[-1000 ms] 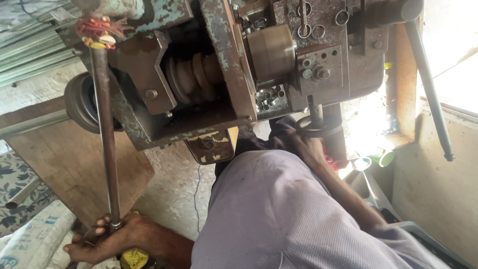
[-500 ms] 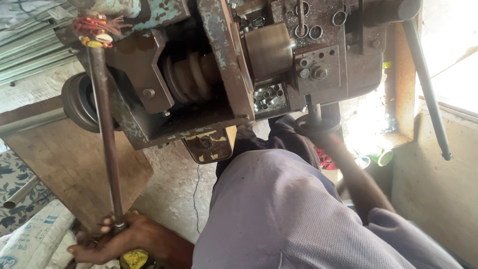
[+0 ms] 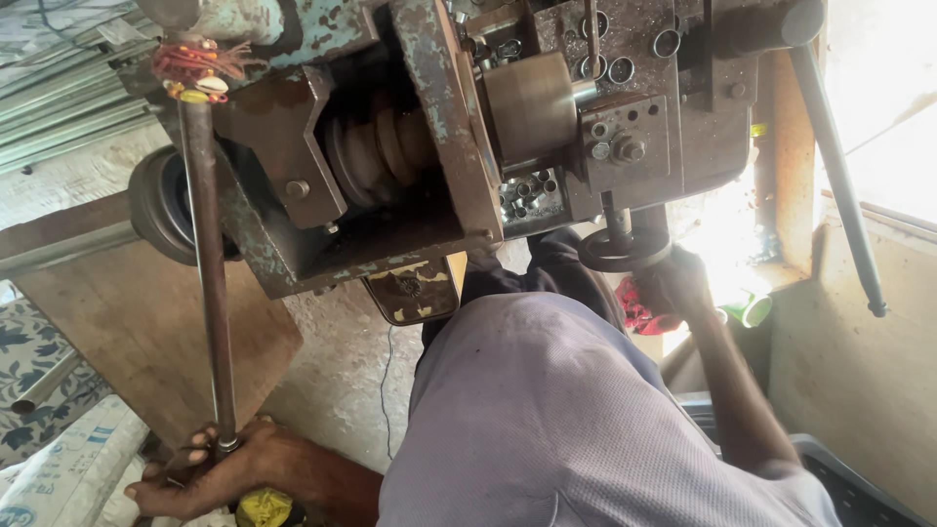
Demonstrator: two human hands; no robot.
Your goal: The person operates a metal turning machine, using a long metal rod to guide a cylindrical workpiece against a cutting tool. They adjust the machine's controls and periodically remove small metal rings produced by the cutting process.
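The person wears a pale lilac-grey shirt (image 3: 576, 420) of plain woven cloth, faintly speckled with small dark marks, and dark trousers (image 3: 547, 278) below it. Both forearms are bare, with no sleeves reaching them. The left hand (image 3: 195, 478) and right hand (image 3: 678, 283) are ungloved, without rings or watch showing.

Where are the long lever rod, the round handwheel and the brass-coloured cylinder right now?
long lever rod (image 3: 208, 283), head view, middle of shaft.
round handwheel (image 3: 625, 252), head view, front rim.
brass-coloured cylinder (image 3: 532, 105), head view, curved side.
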